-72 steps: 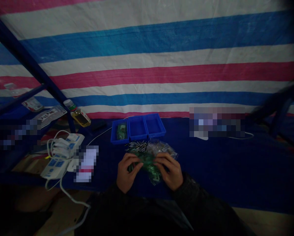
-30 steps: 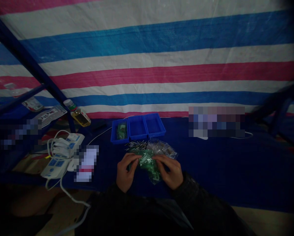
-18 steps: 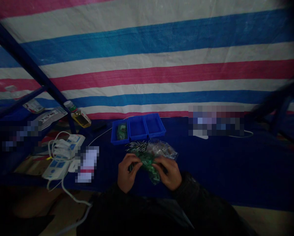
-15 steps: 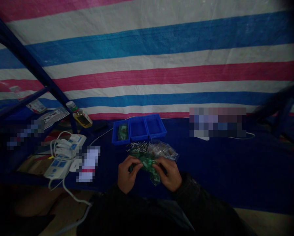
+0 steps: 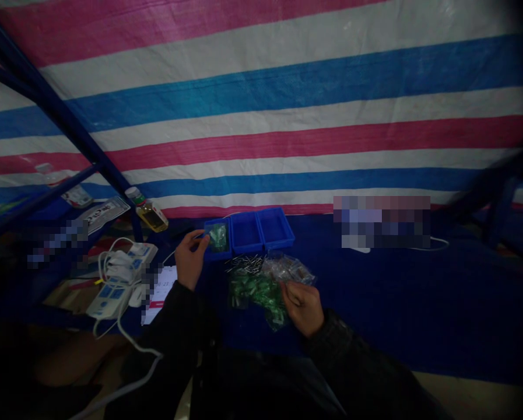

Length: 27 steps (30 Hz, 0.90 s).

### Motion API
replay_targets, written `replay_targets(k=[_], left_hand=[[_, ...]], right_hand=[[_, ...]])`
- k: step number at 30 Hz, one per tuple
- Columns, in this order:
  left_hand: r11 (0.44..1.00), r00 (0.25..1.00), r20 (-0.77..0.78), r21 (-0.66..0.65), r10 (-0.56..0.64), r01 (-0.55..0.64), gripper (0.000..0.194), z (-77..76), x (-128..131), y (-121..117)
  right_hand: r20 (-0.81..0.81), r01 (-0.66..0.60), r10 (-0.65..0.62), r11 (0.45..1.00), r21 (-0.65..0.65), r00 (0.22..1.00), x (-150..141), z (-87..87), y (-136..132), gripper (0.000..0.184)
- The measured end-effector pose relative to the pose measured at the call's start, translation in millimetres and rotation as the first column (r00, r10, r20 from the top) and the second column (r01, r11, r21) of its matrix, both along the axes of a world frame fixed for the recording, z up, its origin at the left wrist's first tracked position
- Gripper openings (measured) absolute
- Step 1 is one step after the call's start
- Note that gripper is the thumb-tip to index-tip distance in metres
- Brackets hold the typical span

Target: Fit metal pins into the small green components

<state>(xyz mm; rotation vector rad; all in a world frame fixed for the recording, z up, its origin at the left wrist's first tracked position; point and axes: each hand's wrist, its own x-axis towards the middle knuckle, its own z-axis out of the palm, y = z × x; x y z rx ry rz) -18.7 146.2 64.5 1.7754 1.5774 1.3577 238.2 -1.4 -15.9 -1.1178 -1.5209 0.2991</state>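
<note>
My left hand (image 5: 190,259) is at the left blue bin (image 5: 220,255), thumb and fingers pinched on a small greenish clear plastic bag (image 5: 218,236). The bag lies over the bin's opening; other green bags below it are mostly hidden. My right hand (image 5: 305,308) has curled fingers at the right edge of a heap of small green bags (image 5: 259,291) on the table. Whatever sits between those fingertips is too small to make out. Behind the heap are loose thin metal pins (image 5: 245,264) and a pile of clear bags (image 5: 291,269).
A middle blue bin (image 5: 246,233) and a right blue bin (image 5: 275,227) adjoin the left one. At left are a power strip (image 5: 108,294) with plugs and white cables, a phone (image 5: 162,291), and a bottle (image 5: 151,216). A blurred-out object (image 5: 381,221) lies back right.
Both hands were together over the green bags. My left hand has moved left and forward to the left bin with a small bag; my right hand stays by the heap. The view has shifted slightly.
</note>
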Motion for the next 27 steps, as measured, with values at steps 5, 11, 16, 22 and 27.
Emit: replay_targets(k=[5,11,16,22,27], left_hand=[[0.998,0.817,-0.573,0.046,0.063,-0.044,0.024,-9.0,1.5,8.1],[0.981,0.713,-0.694,0.054,-0.096,0.184,0.027,-0.7,4.4,13.3],[0.94,0.595,-0.744,-0.129,-0.303,0.317,0.036,-7.7,11.1,18.5],[0.944,0.63,-0.728,-0.075,-0.271,0.32,0.032,-4.4,13.1,5.1],[0.865,0.637,-0.647,-0.071,-0.419,0.497,0.024,-3.8,13.6,-30.4]], right_hand=[[-0.002,-0.013,0.013,1.0,0.005,1.0,0.9,3.0,0.5,0.051],[-0.039,0.065,-0.064,0.998,0.025,0.997,1.7,-0.8,0.6,0.055],[-0.067,0.11,-0.106,0.992,0.069,0.992,1.5,-3.0,-0.4,0.057],[-0.067,0.097,-0.092,0.993,0.066,0.994,1.3,-0.5,-0.3,0.057],[-0.059,0.078,-0.076,0.996,0.043,0.995,0.8,2.4,0.0,0.056]])
